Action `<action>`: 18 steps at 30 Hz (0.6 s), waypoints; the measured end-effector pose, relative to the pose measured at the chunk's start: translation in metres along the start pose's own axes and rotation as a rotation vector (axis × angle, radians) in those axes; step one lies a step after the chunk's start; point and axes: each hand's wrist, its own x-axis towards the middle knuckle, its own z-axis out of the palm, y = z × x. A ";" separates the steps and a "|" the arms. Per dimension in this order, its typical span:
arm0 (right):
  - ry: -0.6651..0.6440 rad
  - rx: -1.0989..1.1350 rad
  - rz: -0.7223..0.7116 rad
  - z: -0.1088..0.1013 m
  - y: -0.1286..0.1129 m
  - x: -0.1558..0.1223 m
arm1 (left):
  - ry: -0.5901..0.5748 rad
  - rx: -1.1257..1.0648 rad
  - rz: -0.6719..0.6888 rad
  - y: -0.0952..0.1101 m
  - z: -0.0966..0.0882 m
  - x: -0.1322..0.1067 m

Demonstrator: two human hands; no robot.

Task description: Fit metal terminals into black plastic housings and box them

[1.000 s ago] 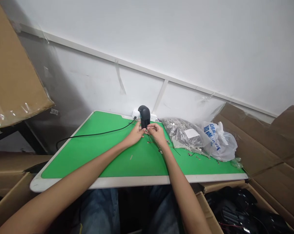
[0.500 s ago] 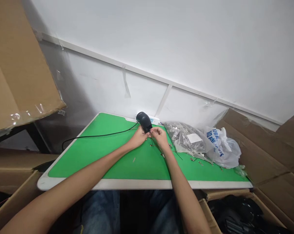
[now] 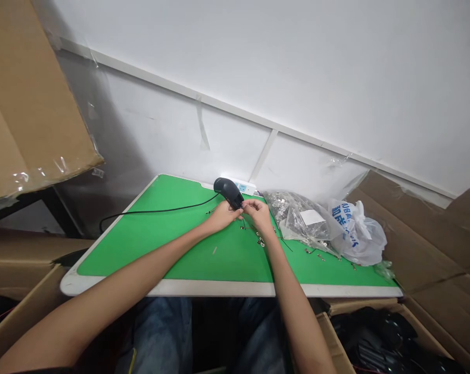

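A black, rounded plastic housing with a cord (image 3: 226, 190) is tilted over the back middle of the green-topped table. My left hand (image 3: 222, 216) is closed around its lower end. At that same end, the fingertips of my right hand (image 3: 257, 212) are pinched together. Whatever they hold is too small to make out. From the housing a black cord (image 3: 160, 211) runs left across the table. Small metal parts (image 3: 260, 239) and thin dark wires lie near my right wrist.
Beyond the housing a white power strip (image 3: 247, 188) sits against the wall. A clear bag of metal parts (image 3: 297, 215) and a white plastic bag (image 3: 355, 234) lie to the right. Open cardboard boxes flank the table; the right one holds black plastic parts (image 3: 391, 337).
The housing has tipped a little further left, and both hands have shifted slightly with it. My right fingers remain pinched at its lower end. The camera view has moved slightly.
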 end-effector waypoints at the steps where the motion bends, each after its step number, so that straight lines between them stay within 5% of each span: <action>1: -0.006 0.008 0.002 0.000 0.000 0.000 | 0.003 -0.006 0.002 0.001 0.000 0.000; 8: 0.032 0.123 0.052 0.003 0.002 0.002 | 0.042 -0.009 0.003 0.003 0.002 0.000; 12: -0.011 0.048 0.055 -0.003 -0.002 0.000 | -0.037 -0.049 -0.072 0.012 -0.004 -0.003; 18: 0.025 -0.360 -0.501 -0.007 -0.016 -0.013 | -0.220 -0.357 -0.354 0.038 -0.028 -0.009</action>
